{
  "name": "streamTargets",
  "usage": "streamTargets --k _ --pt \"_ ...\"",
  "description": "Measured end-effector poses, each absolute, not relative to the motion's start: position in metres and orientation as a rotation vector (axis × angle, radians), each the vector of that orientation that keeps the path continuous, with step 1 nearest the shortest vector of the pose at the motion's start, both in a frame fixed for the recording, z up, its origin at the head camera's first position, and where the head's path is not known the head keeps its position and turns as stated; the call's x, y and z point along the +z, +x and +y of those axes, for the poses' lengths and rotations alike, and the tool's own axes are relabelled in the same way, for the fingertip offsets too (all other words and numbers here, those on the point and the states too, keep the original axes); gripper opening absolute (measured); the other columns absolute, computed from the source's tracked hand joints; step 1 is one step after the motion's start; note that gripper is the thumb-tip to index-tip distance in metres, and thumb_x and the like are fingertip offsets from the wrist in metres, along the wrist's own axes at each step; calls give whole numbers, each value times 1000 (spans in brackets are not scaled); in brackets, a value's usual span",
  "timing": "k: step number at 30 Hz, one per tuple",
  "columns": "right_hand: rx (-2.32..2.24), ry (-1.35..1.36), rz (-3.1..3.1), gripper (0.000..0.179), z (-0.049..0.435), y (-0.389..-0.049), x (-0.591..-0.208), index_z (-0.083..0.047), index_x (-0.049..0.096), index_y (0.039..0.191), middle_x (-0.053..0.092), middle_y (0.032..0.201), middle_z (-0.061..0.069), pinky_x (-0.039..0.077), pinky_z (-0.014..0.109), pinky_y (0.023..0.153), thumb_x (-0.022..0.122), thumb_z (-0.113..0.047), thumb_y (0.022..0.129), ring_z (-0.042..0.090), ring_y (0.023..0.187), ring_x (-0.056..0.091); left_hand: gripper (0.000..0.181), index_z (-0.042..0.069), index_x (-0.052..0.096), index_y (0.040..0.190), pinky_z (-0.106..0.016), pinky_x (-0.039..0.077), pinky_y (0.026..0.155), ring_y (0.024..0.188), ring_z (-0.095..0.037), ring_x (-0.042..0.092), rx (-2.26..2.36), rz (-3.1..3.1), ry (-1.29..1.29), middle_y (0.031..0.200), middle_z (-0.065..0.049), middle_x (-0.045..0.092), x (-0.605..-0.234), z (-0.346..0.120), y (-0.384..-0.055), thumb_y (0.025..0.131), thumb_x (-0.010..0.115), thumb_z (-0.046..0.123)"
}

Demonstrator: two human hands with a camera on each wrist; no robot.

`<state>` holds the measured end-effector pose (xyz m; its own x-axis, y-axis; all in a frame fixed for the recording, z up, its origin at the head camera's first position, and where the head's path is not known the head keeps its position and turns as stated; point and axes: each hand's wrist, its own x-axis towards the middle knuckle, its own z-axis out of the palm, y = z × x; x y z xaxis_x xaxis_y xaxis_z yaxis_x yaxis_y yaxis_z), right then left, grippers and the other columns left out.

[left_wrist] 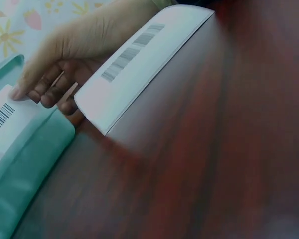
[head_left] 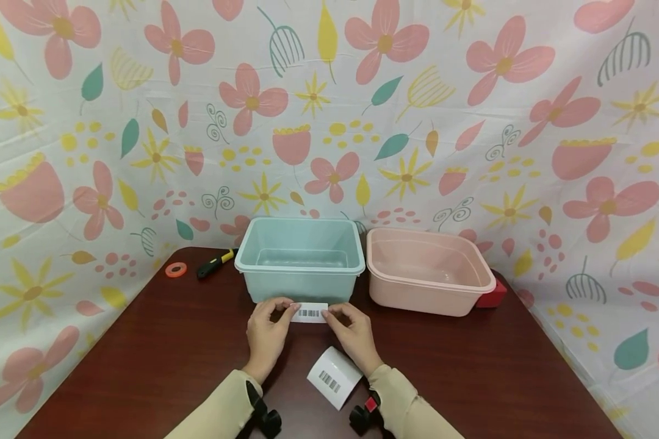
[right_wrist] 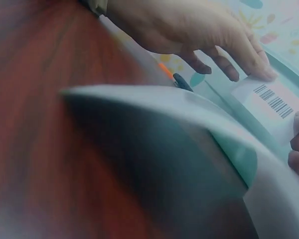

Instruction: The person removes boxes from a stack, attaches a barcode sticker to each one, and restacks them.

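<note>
Against a blue tub [head_left: 293, 284] (seemingly), hands [head_left: 266, 335] [head_left: 354, 336] pinch a barcode label [head_left: 309, 311].

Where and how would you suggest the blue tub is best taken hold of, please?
Probably by the rim at the left and right ends of the blue tub, coming down from above: it stands upright with a protruding lip, and the pink tub sits close on its right, leaving little room sideways.

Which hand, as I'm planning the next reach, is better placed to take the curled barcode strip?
Probably the right hand: the curled strip lies closer to it than to the left hand. Both pinch the small label, though.
</note>
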<state>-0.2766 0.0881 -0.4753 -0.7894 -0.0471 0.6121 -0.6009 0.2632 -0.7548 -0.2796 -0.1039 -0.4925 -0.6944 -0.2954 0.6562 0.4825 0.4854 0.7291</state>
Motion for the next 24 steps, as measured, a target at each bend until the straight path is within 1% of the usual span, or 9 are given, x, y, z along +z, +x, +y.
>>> streamTargets --k 3,5,8,11,17,24 --pt "1477 569 -2013 5 82 -291 -488 -4 74 86 69 81 3 49 29 62 78 -7 87 16 71 60 13 28 74 85 -37 41 80 85 -10 59 -1182 -1955 -113 82 17 67 -493 -104 -285 82 85 35" --pt "1446 551 -1980 5 79 -300 -497 -8 75 85 67 79 0 48 29 60 80 -8 86 15 69 58 15 27 75 84 -39 39 80 85 -11 59 -1133 -1941 -104 82 15 69 -493 -104 -289 81 85 36" --pt "1412 536 -1944 7 75 -308 -501 -14 75 84 64 76 -4 46 25 58 81 -13 87 11 66 55 16 24 75 85 -40 37 81 85 -13 60 -1092 -1915 -105 84 12 71 -494 -104 -295 82 85 36" --pt "1403 523 -1916 8 71 -314 -503 -17 74 83 61 73 -6 43 21 55 80 -17 89 8 64 52 16 22 75 85 -40 36 81 85 -15 60 -1057 -1887 -106 84 9 72 -494 -103 -301 82 85 34" --pt "1360 472 -1898 14 62 -321 -502 -18 72 78 54 67 -8 40 20 54 78 -20 91 7 61 49 15 19 75 84 -45 36 83 84 -19 60 -1016 -1834 -110 80 6 71 -493 -103 -311 82 86 30" --pt "1325 436 -1874 17 54 -327 -500 -15 70 76 53 66 -6 38 20 53 77 -17 91 8 61 48 14 19 75 84 -47 35 85 82 -18 59 -991 -1799 -107 79 6 70 -494 -103 -317 85 83 31"
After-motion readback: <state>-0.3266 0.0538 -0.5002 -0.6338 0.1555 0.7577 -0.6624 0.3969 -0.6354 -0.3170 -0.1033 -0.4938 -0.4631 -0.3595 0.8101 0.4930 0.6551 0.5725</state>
